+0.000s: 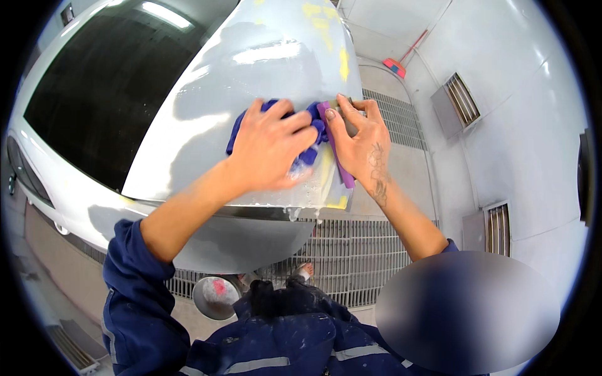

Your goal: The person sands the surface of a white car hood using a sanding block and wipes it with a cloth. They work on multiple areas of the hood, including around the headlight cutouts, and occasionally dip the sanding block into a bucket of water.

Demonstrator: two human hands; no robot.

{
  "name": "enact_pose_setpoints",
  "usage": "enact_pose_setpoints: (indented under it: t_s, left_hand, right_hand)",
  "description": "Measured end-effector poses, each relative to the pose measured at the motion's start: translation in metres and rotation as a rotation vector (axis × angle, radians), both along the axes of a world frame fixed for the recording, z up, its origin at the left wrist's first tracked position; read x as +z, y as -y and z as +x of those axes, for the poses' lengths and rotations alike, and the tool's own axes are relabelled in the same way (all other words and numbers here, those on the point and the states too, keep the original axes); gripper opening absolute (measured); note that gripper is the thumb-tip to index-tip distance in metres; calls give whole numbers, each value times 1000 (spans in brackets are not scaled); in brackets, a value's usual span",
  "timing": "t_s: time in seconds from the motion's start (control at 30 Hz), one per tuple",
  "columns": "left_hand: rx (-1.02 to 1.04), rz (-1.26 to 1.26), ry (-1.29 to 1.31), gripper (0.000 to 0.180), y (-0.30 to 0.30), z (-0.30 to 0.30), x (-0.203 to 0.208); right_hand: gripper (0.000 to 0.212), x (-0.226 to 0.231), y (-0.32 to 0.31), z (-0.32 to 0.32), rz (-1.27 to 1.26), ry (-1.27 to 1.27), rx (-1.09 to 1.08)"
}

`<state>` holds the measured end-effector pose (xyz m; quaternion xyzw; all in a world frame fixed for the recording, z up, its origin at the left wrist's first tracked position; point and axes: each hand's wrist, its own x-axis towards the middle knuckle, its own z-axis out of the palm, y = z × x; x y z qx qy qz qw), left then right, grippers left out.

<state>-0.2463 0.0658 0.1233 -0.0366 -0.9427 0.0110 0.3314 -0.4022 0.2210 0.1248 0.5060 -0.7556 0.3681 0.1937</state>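
My left hand (268, 147), slightly blurred, presses a crumpled blue cloth (236, 131) onto the wet car panel (207, 94). White suds and drips lie around its fingers and at the panel's near edge. At the panel's right edge, my right hand (364, 135) pinches a long, thin purple strip (338, 153) that looks like a sanding pad; its thumb rests on the strip's far end. The cloth touches that end. The panel is white with patches of grey primer and yellow filler showing at its right side.
A dark windshield (119, 75) lies left of the panel. Below the near edge stands a bucket (216, 299) beside my feet, by a floor grating (351, 250). A red broom (396, 67) leans on the far right wall, which has vents (464, 100).
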Motion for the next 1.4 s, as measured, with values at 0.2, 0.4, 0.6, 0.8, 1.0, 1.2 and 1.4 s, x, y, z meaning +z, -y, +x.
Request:
enact_pose_setpoints:
  t_s: [0.2,0.4,0.6,0.8,1.0,1.2,1.4]
  left_hand:
    - [153,134,-100,46,55,-10,-9]
    - [500,157,-140,58,83,12,-35]
    - [378,173,-201,79,69,2,-32]
    - [382,200,-158,67,81,15,-33]
    - [400,243,-143,58,84,14,-38]
    - [344,312,-168,52,82,11,-33]
    - [367,297,-144,49,81,16,-31]
  right_hand:
    - [40,3,-32,25,124,-113,136]
    - [35,18,-18,27,257,-321,199]
    - [30,41,29,-31,468,-199,-181]
    - [38,20,13,41,331,-290,203]
    - [36,8,34,41,211,-336,254]
    - [35,30,65,14,343,-153,187]
    - [37,14,54,19,178,-216,359]
